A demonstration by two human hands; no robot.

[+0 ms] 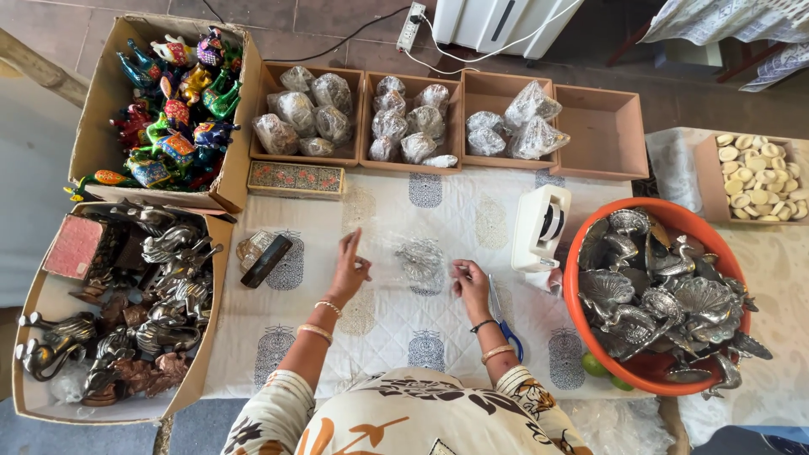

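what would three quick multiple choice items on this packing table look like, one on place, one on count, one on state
1. Where do the blue-handled scissors lie?
A. in the orange basin
B. on the cloth beside the right hand
C. in a wooden tray

2. How many wooden trays stand in the row at the far edge of the table?
A. two
B. four
C. six

3. What state is the rightmost wooden tray in?
A. empty
B. full of wrapped bundles
C. covered by a lid

Answers:
1 B, the scissors rest on the white cloth just right of the right hand, outside the orange basin.
2 B, four trays sit side by side.
3 A, its bare bottom shows, while the other three trays hold wrapped bundles.
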